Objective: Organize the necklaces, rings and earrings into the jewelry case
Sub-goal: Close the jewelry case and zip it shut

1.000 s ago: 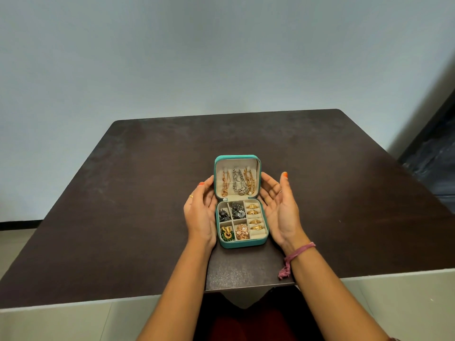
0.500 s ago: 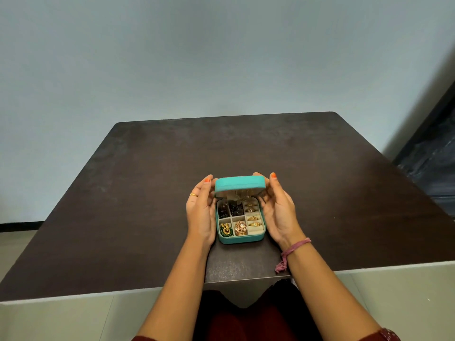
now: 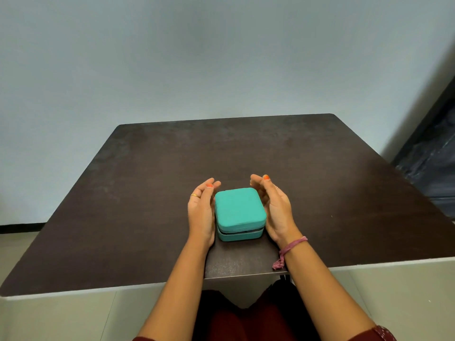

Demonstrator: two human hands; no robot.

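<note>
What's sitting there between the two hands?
In the head view, a closed teal jewelry case lies on the table between left hand and right hand.

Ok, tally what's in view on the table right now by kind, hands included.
Jewelry case, teal, lid down: 1
Hands, left hand and right hand, either side of the case: 2
Loose jewelry on the table: 0
Total: 3

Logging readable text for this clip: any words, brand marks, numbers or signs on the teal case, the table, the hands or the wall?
None can be read.
Closed square teal fabric jewelry case: plain lid, no logo or label showing.
Dark brown wooden table: no markings.
Left hand and right hand: flank the case; the pink thread wristband carries no lettering.
Pale wall: bare.
</note>
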